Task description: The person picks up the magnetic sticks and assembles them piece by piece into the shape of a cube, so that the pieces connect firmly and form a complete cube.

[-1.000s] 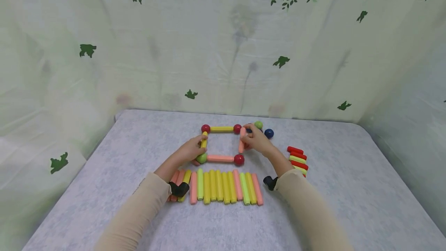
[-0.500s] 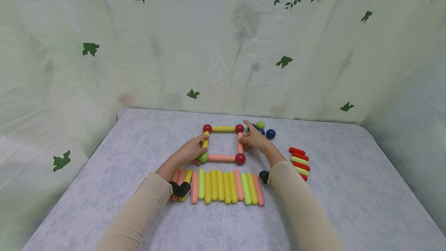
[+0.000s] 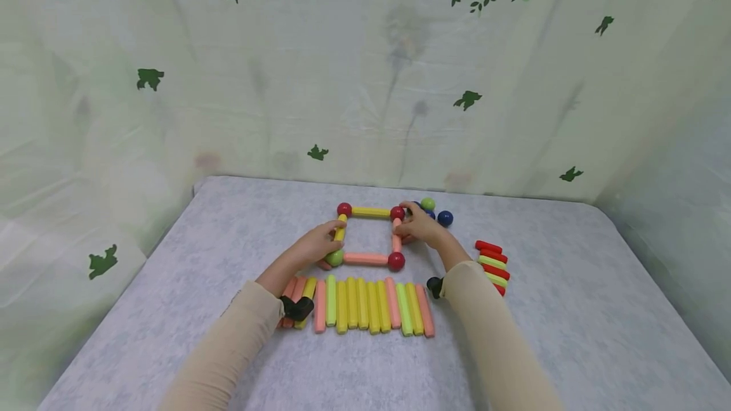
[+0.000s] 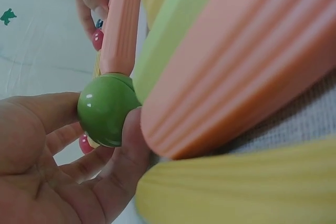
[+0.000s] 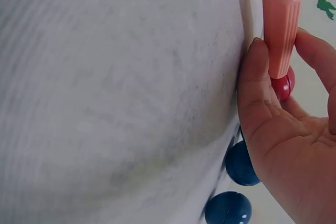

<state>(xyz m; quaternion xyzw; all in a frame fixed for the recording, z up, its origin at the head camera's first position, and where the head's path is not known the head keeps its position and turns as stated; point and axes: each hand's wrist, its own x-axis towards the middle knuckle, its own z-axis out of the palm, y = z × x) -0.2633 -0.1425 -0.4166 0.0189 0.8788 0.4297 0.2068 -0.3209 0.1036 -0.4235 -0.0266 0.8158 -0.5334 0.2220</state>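
Note:
A four-sided frame of ribbed sticks and balls lies flat on the table. Its corners are a green ball (image 3: 334,257) near left and three red balls, among them the far right red ball (image 3: 397,212) and the near right red ball (image 3: 396,262). My left hand (image 3: 316,245) pinches the green ball between thumb and finger, with other fingers along the left yellow stick (image 3: 341,233). My right hand (image 3: 421,228) holds the right-side pink stick (image 5: 282,30) between thumb and fingers, one fingertip at the far right red ball. Another pink stick (image 3: 365,259) forms the near side, a yellow stick (image 3: 371,212) the far side.
A row of long yellow, pink and green sticks (image 3: 363,304) lies in front of the frame. Several blue balls (image 3: 445,218) and a loose green ball (image 3: 428,203) sit beyond my right hand. Short red and light-green sticks (image 3: 493,265) are stacked at right, partly behind the right sleeve.
The right-side pink stick, earlier tilted over the far red ball, came down in line between the two red balls. My right index finger lifted, then lowered to the far ball. The frame shifted slightly right.

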